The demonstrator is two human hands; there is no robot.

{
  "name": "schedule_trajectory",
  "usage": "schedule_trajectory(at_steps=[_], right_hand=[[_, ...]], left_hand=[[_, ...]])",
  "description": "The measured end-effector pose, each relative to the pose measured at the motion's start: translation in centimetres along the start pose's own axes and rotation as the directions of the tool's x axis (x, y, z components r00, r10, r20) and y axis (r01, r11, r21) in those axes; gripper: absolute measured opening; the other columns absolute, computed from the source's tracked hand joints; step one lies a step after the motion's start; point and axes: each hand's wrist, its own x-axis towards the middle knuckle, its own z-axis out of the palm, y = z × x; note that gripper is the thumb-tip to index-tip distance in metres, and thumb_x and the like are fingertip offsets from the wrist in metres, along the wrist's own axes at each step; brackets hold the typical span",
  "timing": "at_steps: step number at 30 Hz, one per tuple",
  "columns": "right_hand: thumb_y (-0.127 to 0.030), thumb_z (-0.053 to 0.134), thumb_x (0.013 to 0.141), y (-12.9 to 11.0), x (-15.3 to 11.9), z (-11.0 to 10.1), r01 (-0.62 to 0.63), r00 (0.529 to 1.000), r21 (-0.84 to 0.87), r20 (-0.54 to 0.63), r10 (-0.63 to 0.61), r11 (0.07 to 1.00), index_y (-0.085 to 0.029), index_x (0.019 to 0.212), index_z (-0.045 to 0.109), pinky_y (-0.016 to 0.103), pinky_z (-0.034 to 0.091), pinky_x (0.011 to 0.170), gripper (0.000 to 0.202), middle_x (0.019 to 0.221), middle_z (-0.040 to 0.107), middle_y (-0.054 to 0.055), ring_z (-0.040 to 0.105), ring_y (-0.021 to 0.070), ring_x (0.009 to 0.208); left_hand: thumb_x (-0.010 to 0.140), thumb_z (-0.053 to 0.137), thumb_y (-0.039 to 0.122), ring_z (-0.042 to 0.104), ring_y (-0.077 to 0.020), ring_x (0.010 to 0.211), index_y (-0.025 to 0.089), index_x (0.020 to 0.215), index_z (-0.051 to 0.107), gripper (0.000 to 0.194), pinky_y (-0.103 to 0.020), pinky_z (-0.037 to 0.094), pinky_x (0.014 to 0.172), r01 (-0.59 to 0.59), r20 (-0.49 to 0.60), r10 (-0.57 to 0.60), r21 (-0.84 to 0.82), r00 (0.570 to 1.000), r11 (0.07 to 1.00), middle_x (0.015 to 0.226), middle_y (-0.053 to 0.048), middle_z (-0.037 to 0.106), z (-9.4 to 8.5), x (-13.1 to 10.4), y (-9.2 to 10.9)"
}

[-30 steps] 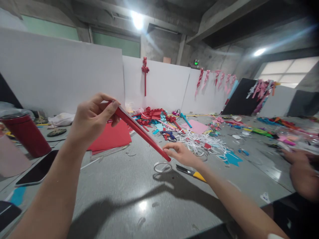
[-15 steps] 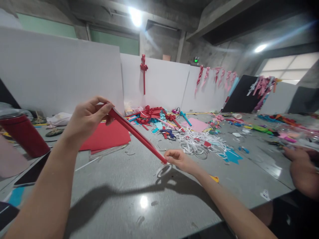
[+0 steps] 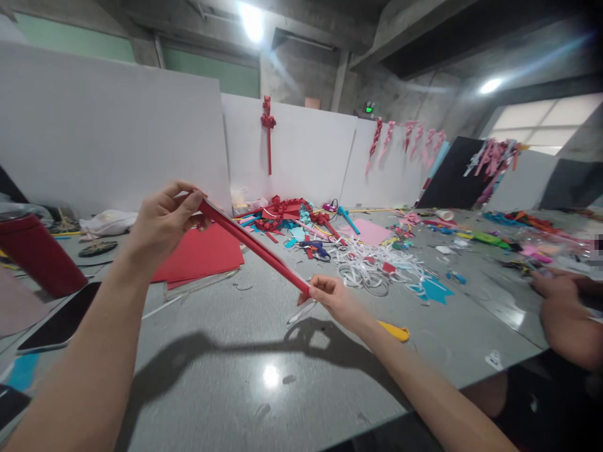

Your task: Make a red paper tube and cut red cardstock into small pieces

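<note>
A long, narrow folded red strip [image 3: 257, 247], apparently paper with a pale edge along its upper side, stretches slantwise between my hands above the table. My left hand [image 3: 172, 213] pinches its upper left end. At the lower right end, my right hand [image 3: 332, 296] grips it between thumb and fingers. A thin white curl [image 3: 300, 312] hangs just below my right fingers. Behind the strip lies a stack of red sheets [image 3: 202, 254].
White paper scraps [image 3: 377, 270], blue sheet [image 3: 436, 290] and red ribbon pieces [image 3: 287, 212] cover the table's far side. A yellow-handled tool [image 3: 394, 331] lies by my right forearm. Left are a red tumbler [image 3: 40, 257] and a phone [image 3: 61, 317]. Another person's hand [image 3: 560, 289] is at right.
My right hand has risen slightly with the strip's lower end, so the strip slopes less. More of the yellow-handled tool shows beside my forearm. The view has shifted a little.
</note>
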Motion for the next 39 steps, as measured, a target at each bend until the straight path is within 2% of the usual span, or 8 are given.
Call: schedule_trajectory(at_steps=[3,7,15,18,22,29,34,39], right_hand=[[-0.049,0.076,0.091,0.6,0.4,0.6,0.018,0.998,0.062,-0.058,-0.015,0.998,-0.019,0.087,0.067,0.031,0.047,0.079,0.031,0.084,0.078,0.006,0.070,0.0183,0.077],[-0.046,0.077,0.091,1.4,0.6,0.6,0.042,0.991,0.035,-0.127,-0.038,0.998,-0.019,0.091,0.066,0.030,0.047,0.076,0.029,0.081,0.078,0.005,0.070,0.0170,0.073],[-0.052,0.078,0.089,2.0,0.8,0.7,0.021,0.981,-0.029,-0.195,-0.026,0.999,-0.020,0.090,0.066,0.030,0.049,0.073,0.034,0.075,0.076,0.002,0.069,0.0170,0.068],[-0.053,0.077,0.089,2.0,0.8,0.8,0.020,0.975,-0.038,-0.218,-0.028,0.999,-0.020,0.090,0.066,0.030,0.049,0.073,0.035,0.075,0.076,0.002,0.069,0.0169,0.067],[-0.056,0.077,0.088,2.1,0.9,0.9,0.019,0.965,-0.061,-0.261,-0.034,0.998,-0.020,0.090,0.066,0.030,0.049,0.074,0.038,0.075,0.076,0.003,0.069,0.0173,0.068],[-0.060,0.080,0.081,2.1,0.9,0.9,-0.011,0.948,-0.044,-0.318,-0.004,0.999,-0.019,0.090,0.065,0.031,0.048,0.071,0.045,0.071,0.075,0.003,0.068,0.0182,0.065],[-0.057,0.080,0.083,2.1,0.7,0.8,-0.012,0.961,-0.032,-0.275,0.003,0.999,-0.018,0.101,0.066,0.031,0.048,0.073,0.045,0.073,0.075,0.002,0.068,0.0179,0.068],[-0.053,0.079,0.086,1.7,0.5,1.2,0.026,0.977,0.000,-0.212,-0.025,1.000,-0.019,0.118,0.059,0.034,0.050,0.081,0.051,0.078,0.077,0.002,0.070,0.0190,0.075]], left_hand=[[0.092,0.077,0.028,0.064,-0.0148,0.058,0.019,0.093,0.065,0.015,-0.025,0.049,0.053,0.002,-0.035,-0.004,-0.061,0.999,0.998,0.076,-0.003,0.074,0.1,0.3,-0.7],[0.097,0.068,0.019,0.061,-0.0126,0.056,0.018,0.098,0.063,0.005,-0.022,0.047,0.052,0.046,-0.102,-0.058,-0.120,0.993,0.992,0.072,-0.001,0.074,0.7,0.5,-1.7],[0.089,0.075,0.012,0.063,-0.0104,0.066,0.013,0.094,0.068,0.009,-0.019,0.049,0.055,0.154,-0.213,-0.234,-0.335,0.948,0.929,0.076,-0.002,0.072,3.4,0.2,-4.1],[0.081,0.085,0.022,0.063,-0.0095,0.064,0.013,0.088,0.069,0.019,-0.019,0.049,0.056,0.226,-0.189,-0.309,-0.364,0.932,0.904,0.079,-0.002,0.073,5.2,-0.4,-5.2],[0.070,0.093,0.039,0.065,-0.0116,0.066,0.013,0.090,0.072,0.039,-0.021,0.049,0.058,0.308,-0.085,-0.355,-0.340,0.931,0.889,0.081,-0.005,0.074,8.4,-2.3,-7.2],[0.081,0.083,0.052,0.065,-0.0132,0.066,0.014,0.095,0.070,0.043,-0.025,0.053,0.063,0.439,0.149,-0.417,-0.178,0.897,0.881,0.085,-0.007,0.076,13.7,-7.0,-11.3],[0.084,0.074,0.062,0.073,-0.0198,0.076,0.017,0.098,0.063,0.048,-0.037,0.064,0.075,0.420,0.103,-0.410,-0.123,0.906,0.899,0.081,-0.003,0.073,15.0,-8.1,-11.4],[0.092,0.065,0.060,0.072,-0.0188,0.075,0.019,0.095,0.056,0.042,-0.035,0.064,0.070,0.403,0.055,-0.400,-0.047,0.915,0.914,0.084,-0.003,0.072,15.1,-8.1,-10.9]])
